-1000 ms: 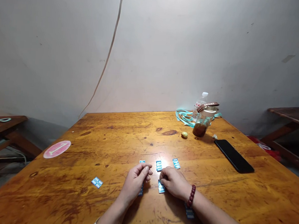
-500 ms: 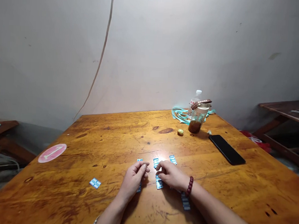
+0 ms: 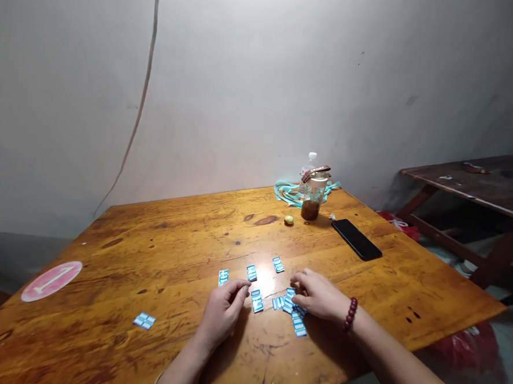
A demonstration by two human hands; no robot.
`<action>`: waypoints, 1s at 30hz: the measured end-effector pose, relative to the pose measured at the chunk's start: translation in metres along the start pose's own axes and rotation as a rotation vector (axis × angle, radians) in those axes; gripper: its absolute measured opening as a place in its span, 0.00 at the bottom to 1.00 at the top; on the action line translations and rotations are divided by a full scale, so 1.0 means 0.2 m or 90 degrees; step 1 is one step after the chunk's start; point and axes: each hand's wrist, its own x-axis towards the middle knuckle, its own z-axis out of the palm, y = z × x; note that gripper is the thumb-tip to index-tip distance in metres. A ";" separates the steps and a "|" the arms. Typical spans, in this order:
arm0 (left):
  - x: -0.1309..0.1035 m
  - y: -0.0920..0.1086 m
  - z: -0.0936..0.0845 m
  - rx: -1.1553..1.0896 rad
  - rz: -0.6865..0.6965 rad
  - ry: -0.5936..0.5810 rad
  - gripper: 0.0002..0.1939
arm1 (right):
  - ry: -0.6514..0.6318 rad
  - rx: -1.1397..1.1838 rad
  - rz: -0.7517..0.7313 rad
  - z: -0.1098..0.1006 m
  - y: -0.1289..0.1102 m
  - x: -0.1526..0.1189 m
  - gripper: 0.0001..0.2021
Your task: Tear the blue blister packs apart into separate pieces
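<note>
My left hand (image 3: 225, 309) rests low over the table with its fingers curled in and the thumb against them. Whatever it may hold is hidden. Beside its fingertips lies a small blue-and-white card (image 3: 257, 301), and another card (image 3: 223, 277) shows just behind its knuckles. My right hand (image 3: 320, 294), thumb and index finger apart, reaches over a loose cluster of blue-and-white cards (image 3: 299, 325). Its fingertips are at the edge of that cluster and partly cover it. Farther back lie a card (image 3: 251, 272) and one more card (image 3: 278, 264).
Cards (image 3: 145, 321) lie apart at left, near a pink round sticker (image 3: 51, 281). Toward the back stand a tumbler (image 3: 314, 195) and a water bottle (image 3: 311, 160), with a turquoise strap (image 3: 286, 191), a small yellowish object (image 3: 288, 220) and a black phone (image 3: 357, 239).
My right hand has moved right, away from my left hand, to the card cluster. Its thumb and index finger are apart. The camera view has turned right.
</note>
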 end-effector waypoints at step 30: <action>0.04 0.01 0.16 -0.408 -0.167 0.036 0.08 | -0.043 0.713 -0.066 0.17 -0.21 0.14 0.11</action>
